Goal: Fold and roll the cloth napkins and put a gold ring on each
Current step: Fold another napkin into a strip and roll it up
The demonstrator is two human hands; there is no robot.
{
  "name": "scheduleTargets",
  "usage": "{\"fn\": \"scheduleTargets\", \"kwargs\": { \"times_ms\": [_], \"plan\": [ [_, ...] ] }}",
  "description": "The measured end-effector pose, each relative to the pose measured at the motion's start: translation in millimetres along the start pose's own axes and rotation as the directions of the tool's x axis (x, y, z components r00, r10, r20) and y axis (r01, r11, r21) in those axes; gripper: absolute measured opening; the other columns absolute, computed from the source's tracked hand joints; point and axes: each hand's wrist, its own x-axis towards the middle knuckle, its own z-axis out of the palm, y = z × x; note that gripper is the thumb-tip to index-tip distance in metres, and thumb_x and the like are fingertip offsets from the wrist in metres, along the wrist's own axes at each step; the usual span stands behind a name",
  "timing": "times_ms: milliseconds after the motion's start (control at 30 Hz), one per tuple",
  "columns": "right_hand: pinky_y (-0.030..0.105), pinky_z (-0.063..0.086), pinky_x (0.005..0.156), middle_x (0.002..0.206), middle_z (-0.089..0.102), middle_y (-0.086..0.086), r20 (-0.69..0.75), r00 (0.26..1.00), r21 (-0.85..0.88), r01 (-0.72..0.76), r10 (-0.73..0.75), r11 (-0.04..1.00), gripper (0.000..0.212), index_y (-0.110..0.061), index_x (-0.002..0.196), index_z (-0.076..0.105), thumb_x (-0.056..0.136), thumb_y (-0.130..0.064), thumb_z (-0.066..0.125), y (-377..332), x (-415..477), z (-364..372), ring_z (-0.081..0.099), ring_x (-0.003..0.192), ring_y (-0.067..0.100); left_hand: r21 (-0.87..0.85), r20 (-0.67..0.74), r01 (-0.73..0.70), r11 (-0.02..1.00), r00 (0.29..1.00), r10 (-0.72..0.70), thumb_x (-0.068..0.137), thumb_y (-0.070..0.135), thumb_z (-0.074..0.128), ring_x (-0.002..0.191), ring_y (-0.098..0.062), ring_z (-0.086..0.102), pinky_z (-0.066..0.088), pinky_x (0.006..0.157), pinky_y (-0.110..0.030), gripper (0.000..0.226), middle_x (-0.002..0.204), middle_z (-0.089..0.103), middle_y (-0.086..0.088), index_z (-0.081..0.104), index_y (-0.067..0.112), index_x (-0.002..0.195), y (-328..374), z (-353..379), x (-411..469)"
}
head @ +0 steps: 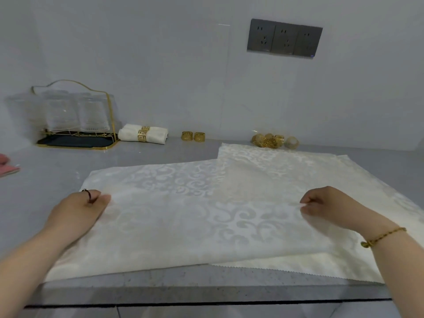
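Evidently the left hand [80,208] and right hand [330,206] are each pinching, fingers [104,199] curled, one end of the far edge of the cream damask cloth napkin [183,226], stretching it between them so the fold is lying square. Beyond the fingertips, two loose gold filigree rings [193,136] are waiting for the finished roll.

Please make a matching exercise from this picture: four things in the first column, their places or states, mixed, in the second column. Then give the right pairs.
Things
1. rolled napkin
2. pair of gold rings
3. heap of gold rings
4. top napkin

Places
A. pinched by left hand and right hand
B. beside the glass rack
C. at the lower napkin's far edge
D. on the counter, between 1 and 3

Pairs: 1-B, 2-D, 3-C, 4-A
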Motion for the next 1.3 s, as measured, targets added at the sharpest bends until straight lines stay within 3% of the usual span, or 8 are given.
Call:
{"fn": "scheduleTargets", "kwargs": {
  "times_ms": [133,233,367,500,700,867,1100,1300],
  "plan": [
    [0.01,0.036,0.061,0.08,0.055,-0.005,-0.049,0.999,0.089,0.001,0.003,0.996,0.013,-0.014,0.08,0.058,0.089,-0.008,0.052,-8.2,35.6,19.7,0.052,0.08,0.014,0.202,0.028,0.091,0.975,0.995,-0.099,0.091,0.027,0.051,0.113,-0.036,0.049,0.036,0.096,-0.036,0.024,0.117,0.054,-0.013,0.066,0.008,0.091,-11.8,1.0,17.2],
    [0.02,0.038,0.079,0.096,0.052,-0.001,-0.068,0.996,0.158,-0.039,0.05,0.987,0.018,-0.015,0.072,0.057,0.087,-0.005,0.055,-16.3,60.1,29.9,0.051,0.098,0.019,0.159,0.081,0.066,0.985,0.994,-0.08,0.091,0.016,0.05,0.083,-0.035,0.054,0.042,0.08,-0.037,0.037,0.083,0.054,-0.014,0.051,0.009,0.056,-18.6,2.0,30.0],
    [0.024,0.041,0.079,0.101,0.059,0.005,-0.066,0.989,0.192,-0.118,0.133,0.974,0.029,-0.016,0.058,0.052,0.084,-0.005,0.056,-17.8,88.6,38.9,0.056,0.101,0.023,0.106,0.108,0.067,0.992,0.991,-0.078,0.091,0.009,0.046,0.062,-0.024,0.039,0.032,0.061,-0.034,0.042,0.068,0.035,-0.009,0.032,0.008,0.053,-6.9,5.7,37.5],
    [0.022,0.038,0.056,0.094,0.062,0.007,-0.123,0.976,0.209,-0.153,0.182,0.966,0.031,-0.018,0.056,0.053,0.083,-0.004,0.057,-18.1,104.0,44.0,0.051,0.075,0.016,0.07,0.104,0.065,0.995,0.992,-0.073,0.09,0.008,0.05,0.069,-0.025,0.041,0.03,0.064,-0.034,0.037,0.075,0.039,-0.005,0.037,0.007,0.056,-0.8,14.2,48.3],
    [0.022,0.037,0.062,0.083,0.057,0.003,-0.263,0.941,0.28,-0.136,0.213,0.95,0.019,-0.009,0.068,0.059,0.084,-0.002,0.054,-14.9,107.0,44.0,0.051,0.069,0.014,0.045,0.136,0.057,0.997,0.989,-0.062,0.092,0.015,0.049,0.112,-0.03,0.049,0.035,0.088,-0.028,0.025,0.122,0.054,-0.014,0.057,0.004,0.114,16.3,23.3,59.2],
    [0.019,0.036,0.053,0.083,0.063,0.013,-0.314,0.924,0.195,-0.165,0.221,0.967,0.02,-0.004,0.068,0.063,0.085,-0.002,0.054,3.2,98.2,23.5,0.048,0.065,0.013,-0.038,0.14,-0.032,0.999,0.99,0.037,0.093,0.017,0.047,0.087,-0.017,0.041,0.025,0.068,-0.022,0.018,0.09,0.043,-0.003,0.046,0.014,0.074,33.9,33.7,73.6],
    [0.034,0.037,0.091,0.108,0.063,0.013,-0.313,0.935,0.033,-0.165,0.167,0.986,0.016,-0.014,0.072,0.061,0.083,-0.002,0.058,14.2,94.9,22.7,0.045,0.117,0.031,-0.037,0.213,0.015,0.999,0.977,-0.006,0.088,0.018,0.055,0.078,-0.022,0.051,0.03,0.062,-0.027,0.021,0.081,0.054,-0.009,0.05,0.007,0.071,20.8,37.6,80.3],
    [0.029,0.037,0.093,0.119,0.061,0.008,-0.25,0.959,-0.077,-0.155,0.131,0.985,0.016,-0.014,0.092,0.066,0.089,-0.01,0.051,-8.4,114.7,32.5,0.051,0.116,0.026,0.078,0.209,0.03,0.997,0.977,-0.045,0.086,0.018,0.059,0.075,-0.02,0.053,0.034,0.058,-0.02,0.018,0.081,0.061,-0.009,0.065,0.003,0.08,-1.6,23.4,80.3]
  ]
}}
